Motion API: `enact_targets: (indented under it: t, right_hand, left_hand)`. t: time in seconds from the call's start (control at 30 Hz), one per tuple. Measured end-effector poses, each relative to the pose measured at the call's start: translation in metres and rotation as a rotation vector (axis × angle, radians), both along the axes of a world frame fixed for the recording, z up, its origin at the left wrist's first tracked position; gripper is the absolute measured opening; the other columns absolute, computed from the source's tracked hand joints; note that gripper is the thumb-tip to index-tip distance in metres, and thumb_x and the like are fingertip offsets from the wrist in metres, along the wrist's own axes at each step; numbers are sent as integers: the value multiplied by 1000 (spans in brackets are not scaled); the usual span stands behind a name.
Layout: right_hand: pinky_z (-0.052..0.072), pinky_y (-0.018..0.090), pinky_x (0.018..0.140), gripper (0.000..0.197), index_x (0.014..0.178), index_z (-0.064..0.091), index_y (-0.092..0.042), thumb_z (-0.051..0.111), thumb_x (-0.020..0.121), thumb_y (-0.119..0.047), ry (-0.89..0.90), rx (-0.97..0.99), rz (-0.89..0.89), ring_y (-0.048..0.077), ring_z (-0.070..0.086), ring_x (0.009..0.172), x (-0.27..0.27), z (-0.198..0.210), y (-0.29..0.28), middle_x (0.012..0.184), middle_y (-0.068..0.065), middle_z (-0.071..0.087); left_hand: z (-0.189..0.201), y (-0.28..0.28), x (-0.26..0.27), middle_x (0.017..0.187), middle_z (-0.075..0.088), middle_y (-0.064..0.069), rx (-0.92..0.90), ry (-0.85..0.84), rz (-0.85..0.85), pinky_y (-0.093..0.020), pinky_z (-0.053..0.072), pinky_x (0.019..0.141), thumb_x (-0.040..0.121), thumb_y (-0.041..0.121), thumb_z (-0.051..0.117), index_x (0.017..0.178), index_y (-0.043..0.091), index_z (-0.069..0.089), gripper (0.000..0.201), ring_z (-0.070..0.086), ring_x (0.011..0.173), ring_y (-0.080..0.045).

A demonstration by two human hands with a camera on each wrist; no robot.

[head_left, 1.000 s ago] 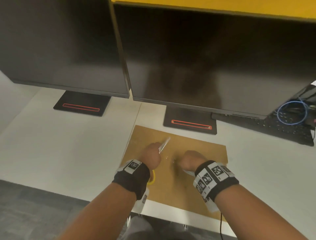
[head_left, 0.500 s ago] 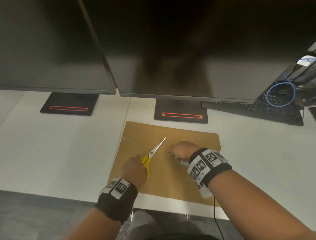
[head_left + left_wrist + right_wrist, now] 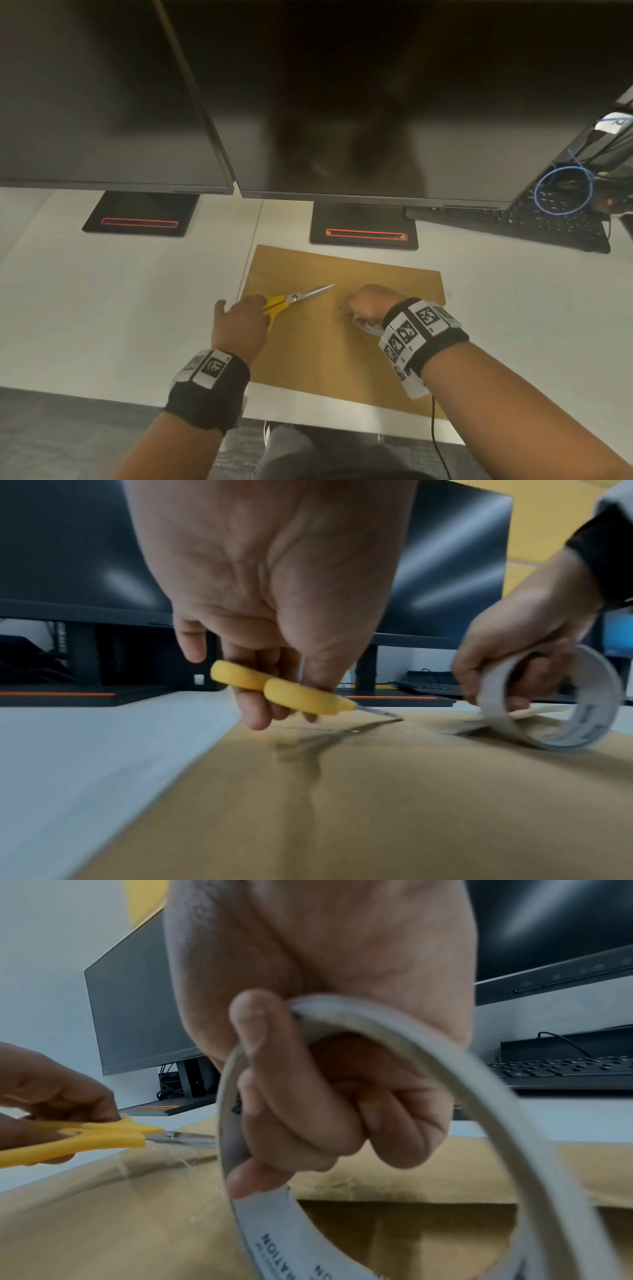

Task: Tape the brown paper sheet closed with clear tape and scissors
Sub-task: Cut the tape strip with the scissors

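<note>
The brown paper sheet (image 3: 325, 359) lies flat on the white desk (image 3: 120, 308), with a shiny strip of clear tape (image 3: 164, 1161) across its left part. My left hand (image 3: 246, 315) grips the yellow handles of the scissors (image 3: 294, 298) at the sheet's left edge; the blades are together, point right, and their tip rests on the paper. My right hand (image 3: 366, 303) is curled round the tape roll (image 3: 368, 327), which stands on edge on the middle of the sheet. In the right wrist view the fingers (image 3: 301, 1110) pass through the tape roll's (image 3: 377, 1042) ring.
Two dark monitors (image 3: 342, 102) on black stands (image 3: 363, 233) hang over the back of the desk, just behind the paper. A black keyboard (image 3: 548, 226) and a blue cable loop (image 3: 563, 190) sit at the back right. The desk's front edge runs right below the sheet.
My left hand has drawn the scissors back from the tape to the sheet's left edge and lowered them onto the paper. The right hand stays on the roll.
</note>
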State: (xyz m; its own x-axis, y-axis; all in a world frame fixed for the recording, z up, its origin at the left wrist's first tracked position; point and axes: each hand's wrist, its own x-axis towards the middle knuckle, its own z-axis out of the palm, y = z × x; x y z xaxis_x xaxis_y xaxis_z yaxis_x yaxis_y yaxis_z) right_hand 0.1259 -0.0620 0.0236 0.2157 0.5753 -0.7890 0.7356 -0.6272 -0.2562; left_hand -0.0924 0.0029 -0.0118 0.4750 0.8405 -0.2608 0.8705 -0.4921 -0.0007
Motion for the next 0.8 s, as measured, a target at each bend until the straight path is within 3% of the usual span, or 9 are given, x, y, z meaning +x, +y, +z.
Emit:
enact_targets:
  t: [0.1,0.2,0.3,0.4,0.43,0.57,0.8]
  right_hand:
    - [32,28,54,39,54,48,-12,38,92,-17,16,6,-34,18,39,50,0,0,-1,58,3,46]
    - [31,27,53,40,56,48,-11,38,93,-21,32,15,-68,17,37,48,1,2,-1,56,2,45]
    - [30,27,52,39,58,48,-11,38,94,-23,36,17,-82,16,37,47,0,4,1,57,2,45]
    - [31,27,53,41,58,46,-12,34,95,-22,29,16,-94,16,38,49,-1,5,2,58,3,46]
    - [31,27,53,41,58,46,-12,34,96,-23,31,17,-112,16,38,50,0,4,2,58,3,45]
    - [31,28,55,35,63,45,-12,38,94,-25,40,20,-169,17,39,54,1,3,1,62,3,44]
    - [37,30,63,30,83,56,-9,38,94,-30,49,14,-205,21,50,71,5,0,2,80,7,54]
  left_hand:
    - [7,15,-15,142,43,6,-27,0,-26,-43,10,114,88,43,53,139,27,40,55,42,131,-12]
    - [4,24,-25,134,51,6,-1,-73,-118,-46,9,114,79,38,62,131,26,50,55,47,127,-15]
    - [-2,26,-25,116,63,1,9,-113,-222,-55,19,110,63,33,73,114,22,63,53,62,111,-21]
    - [-11,26,-21,95,70,0,22,-98,-308,-60,36,97,40,28,87,97,21,69,60,70,87,-21]
    - [-12,26,-19,95,69,1,24,-105,-316,-60,36,98,41,27,87,97,22,69,59,70,87,-21]
    - [-19,25,-11,124,57,3,1,-81,-286,-49,10,115,76,28,65,124,24,56,49,54,119,-19]
    - [-23,27,-3,116,64,1,24,-133,-281,-48,24,108,74,24,66,116,22,63,42,61,108,-22]
